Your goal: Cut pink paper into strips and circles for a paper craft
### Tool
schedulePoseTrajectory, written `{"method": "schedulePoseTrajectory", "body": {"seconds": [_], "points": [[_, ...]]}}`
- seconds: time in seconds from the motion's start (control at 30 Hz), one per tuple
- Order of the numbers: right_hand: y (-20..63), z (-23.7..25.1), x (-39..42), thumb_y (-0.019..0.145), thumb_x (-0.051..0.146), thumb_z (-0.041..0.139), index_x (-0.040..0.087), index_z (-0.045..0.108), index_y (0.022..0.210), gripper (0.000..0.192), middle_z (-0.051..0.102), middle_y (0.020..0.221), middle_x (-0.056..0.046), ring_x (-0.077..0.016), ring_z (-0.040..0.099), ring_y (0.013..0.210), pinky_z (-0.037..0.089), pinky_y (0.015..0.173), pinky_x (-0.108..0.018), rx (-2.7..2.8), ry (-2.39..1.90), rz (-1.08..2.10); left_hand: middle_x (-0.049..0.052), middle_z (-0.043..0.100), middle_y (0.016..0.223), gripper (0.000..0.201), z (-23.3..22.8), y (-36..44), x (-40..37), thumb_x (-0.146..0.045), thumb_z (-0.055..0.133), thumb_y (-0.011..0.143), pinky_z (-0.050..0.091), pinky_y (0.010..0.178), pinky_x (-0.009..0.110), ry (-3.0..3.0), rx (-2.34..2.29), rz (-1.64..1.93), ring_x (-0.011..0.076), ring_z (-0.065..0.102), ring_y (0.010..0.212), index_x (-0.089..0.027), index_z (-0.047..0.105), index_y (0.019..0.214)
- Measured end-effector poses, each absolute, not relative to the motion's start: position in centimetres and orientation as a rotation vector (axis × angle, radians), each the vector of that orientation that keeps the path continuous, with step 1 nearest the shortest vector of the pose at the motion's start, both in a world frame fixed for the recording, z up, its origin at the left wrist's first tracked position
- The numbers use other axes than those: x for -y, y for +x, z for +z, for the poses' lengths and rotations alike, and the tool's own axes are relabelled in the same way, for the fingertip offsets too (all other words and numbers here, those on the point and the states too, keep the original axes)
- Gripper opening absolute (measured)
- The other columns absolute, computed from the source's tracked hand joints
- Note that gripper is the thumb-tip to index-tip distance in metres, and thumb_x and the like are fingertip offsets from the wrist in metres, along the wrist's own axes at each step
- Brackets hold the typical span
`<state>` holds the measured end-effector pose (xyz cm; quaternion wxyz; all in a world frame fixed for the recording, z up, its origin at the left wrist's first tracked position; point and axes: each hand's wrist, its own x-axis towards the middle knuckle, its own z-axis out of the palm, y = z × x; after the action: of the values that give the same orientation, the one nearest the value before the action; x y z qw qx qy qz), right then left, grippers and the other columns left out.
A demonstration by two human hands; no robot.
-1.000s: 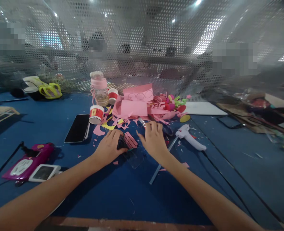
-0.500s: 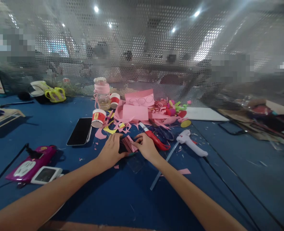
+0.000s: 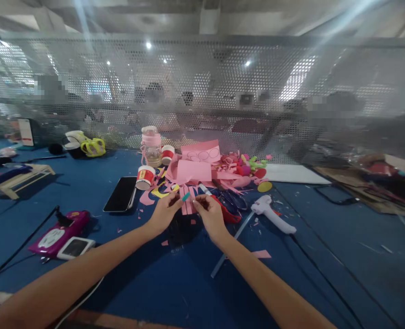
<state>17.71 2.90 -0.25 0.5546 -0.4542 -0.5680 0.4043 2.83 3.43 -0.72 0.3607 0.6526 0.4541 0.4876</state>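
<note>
My left hand (image 3: 164,213) and my right hand (image 3: 210,214) are raised a little above the blue table (image 3: 175,283), both pinching a small pink paper piece cut into strips (image 3: 188,205). A small teal bit (image 3: 186,196) sticks up at its top by my left fingers. Below my hands lies a dark object with a clear sheet (image 3: 182,230), partly hidden. Just right of my right hand lie red-handled scissors (image 3: 227,211).
A pile of pink paper scraps (image 3: 195,169), two red-and-white cups (image 3: 145,177), a pink bottle (image 3: 151,145), a black phone (image 3: 122,193), a white glue gun (image 3: 273,213) and a magenta power strip (image 3: 56,232) lie around. A perforated metal screen (image 3: 202,91) stands behind.
Both hands have lifted the pink strip piece off the table and now hold it up between them. The camera has tilted upward.
</note>
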Motion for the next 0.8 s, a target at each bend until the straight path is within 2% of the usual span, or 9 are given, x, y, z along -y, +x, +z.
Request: {"method": "schedulePoseTrajectory", "body": {"seconds": [0.1, 0.23, 0.43, 0.6, 0.8], "points": [[17.9, -0.4, -2.6, 0.071, 0.042, 0.060, 0.018, 0.053, 0.070, 0.025, 0.050, 0.063, 0.003, -0.0131, 0.045, 0.057, 0.039, 0.058, -0.026, 1.318, -1.053, 0.957, -0.006, 0.035, 0.057, 0.030, -1.1, 3.6, -3.4, -0.037, 0.047, 0.083, 0.030, 0.054, 0.023, 1.681, -1.180, 1.269, 0.0100, 0.035, 0.056, -0.016, 0.044, 0.061], [17.9, -0.7, -2.4, 0.076, 0.052, 0.051, 0.021, 0.043, 0.062, 0.035, 0.036, 0.053, 0.006, -0.0108, 0.035, 0.049, 0.034, 0.050, -0.025, 1.295, -1.041, 1.061, -0.004, 0.041, 0.060, 0.028, -1.4, 3.9, -2.7, -0.038, 0.046, 0.083, 0.033, 0.057, 0.023, 1.675, -1.138, 1.238, 0.0110, 0.038, 0.059, -0.016, 0.049, 0.066], [17.3, -0.9, -2.3, 0.081, 0.046, 0.047, 0.019, 0.046, 0.066, 0.031, 0.042, 0.062, 0.003, -0.0126, 0.041, 0.060, 0.038, 0.060, -0.025, 1.422, -0.993, 1.039, -0.001, 0.053, 0.069, 0.031, -1.3, 4.5, -1.4, -0.043, 0.041, 0.086, 0.040, 0.061, 0.024, 1.562, -1.055, 1.211, 0.0132, 0.048, 0.064, -0.015, 0.056, 0.083], [16.6, -0.7, -1.5, 0.082, 0.042, 0.047, 0.019, 0.044, 0.062, 0.030, 0.039, 0.060, 0.004, -0.0117, 0.038, 0.058, 0.035, 0.056, -0.024, 1.408, -1.030, 1.004, -0.002, 0.054, 0.068, 0.034, -1.0, 4.8, -0.9, -0.046, 0.048, 0.083, 0.039, 0.059, 0.023, 1.468, -1.055, 1.238, 0.0124, 0.047, 0.063, -0.015, 0.061, 0.085], [15.7, -0.7, -0.8, 0.076, 0.043, 0.055, 0.019, 0.054, 0.068, 0.026, 0.049, 0.065, 0.003, -0.0134, 0.045, 0.063, 0.040, 0.064, -0.025, 1.171, -0.952, 1.198, 0.000, 0.061, 0.074, 0.040, -0.9, 5.0, -0.7, -0.048, 0.062, 0.071, 0.043, 0.068, 0.023, 1.127, -0.873, 1.247, 0.0134, 0.054, 0.070, -0.015, 0.064, 0.093]]}}
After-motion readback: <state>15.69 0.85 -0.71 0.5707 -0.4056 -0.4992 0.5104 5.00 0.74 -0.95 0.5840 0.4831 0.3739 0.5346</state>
